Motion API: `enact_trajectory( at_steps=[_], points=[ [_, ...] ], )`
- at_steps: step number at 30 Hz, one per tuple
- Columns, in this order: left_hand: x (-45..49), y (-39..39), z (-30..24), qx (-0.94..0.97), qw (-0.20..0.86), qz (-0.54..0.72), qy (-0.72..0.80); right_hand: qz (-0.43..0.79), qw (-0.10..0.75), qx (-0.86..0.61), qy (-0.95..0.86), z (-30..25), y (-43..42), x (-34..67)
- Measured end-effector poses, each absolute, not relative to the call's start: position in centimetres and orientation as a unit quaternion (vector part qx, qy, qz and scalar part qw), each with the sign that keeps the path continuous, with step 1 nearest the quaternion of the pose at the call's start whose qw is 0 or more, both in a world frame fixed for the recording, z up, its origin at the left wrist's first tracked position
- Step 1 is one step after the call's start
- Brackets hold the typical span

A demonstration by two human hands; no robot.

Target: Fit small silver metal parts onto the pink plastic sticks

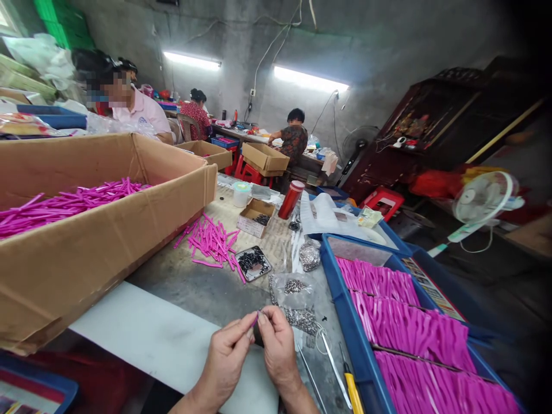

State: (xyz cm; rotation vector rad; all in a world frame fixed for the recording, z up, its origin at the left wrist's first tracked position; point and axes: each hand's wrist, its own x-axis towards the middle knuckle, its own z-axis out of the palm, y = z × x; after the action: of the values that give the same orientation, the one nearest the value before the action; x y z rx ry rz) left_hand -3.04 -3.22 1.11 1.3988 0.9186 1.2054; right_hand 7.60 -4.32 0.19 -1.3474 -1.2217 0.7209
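My left hand (227,351) pinches a slim magenta plastic stick (255,319), mostly hidden by the fingers. Fingertips touching it, my right hand (276,345) is closed at the stick's other end; what lies in its pinch is too small to make out. Beyond the hands sit a square tray of small black parts (249,270) and a loose pile of magenta sticks (211,241). Close to my right hand lie a plastic bag of small metal parts (294,293), metal tweezers (311,376) and a yellow-handled tool (353,394).
A large cardboard box (107,230) with magenta sticks stands at left. On the right, a blue crate (366,362) holds rows of magenta pieces. A red flask (291,200) and a small carton (250,226) stand farther back. Several people sit at benches behind.
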Motion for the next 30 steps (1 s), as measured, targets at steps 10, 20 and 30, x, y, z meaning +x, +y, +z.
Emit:
enact_trajectory(
  at_steps=[10, 20, 30],
  points=[
    [-3.06, -3.41, 0.98, 0.567, 0.533, 0.499, 0.382, 0.312, 0.559, -0.560, -0.526, 0.16, -4.27, 7.63],
    [-3.11, -3.39, 1.02, 0.579, 0.521, 0.487, 0.395, 0.268, 0.560, -0.571, -0.537, 0.52, -4.17, 7.49],
    [-3.29, -3.23, 1.34, 0.537, 0.561, 0.486, 0.402, 0.286, 0.548, -0.562, -0.549, 0.89, -4.19, 7.43]
  ],
)
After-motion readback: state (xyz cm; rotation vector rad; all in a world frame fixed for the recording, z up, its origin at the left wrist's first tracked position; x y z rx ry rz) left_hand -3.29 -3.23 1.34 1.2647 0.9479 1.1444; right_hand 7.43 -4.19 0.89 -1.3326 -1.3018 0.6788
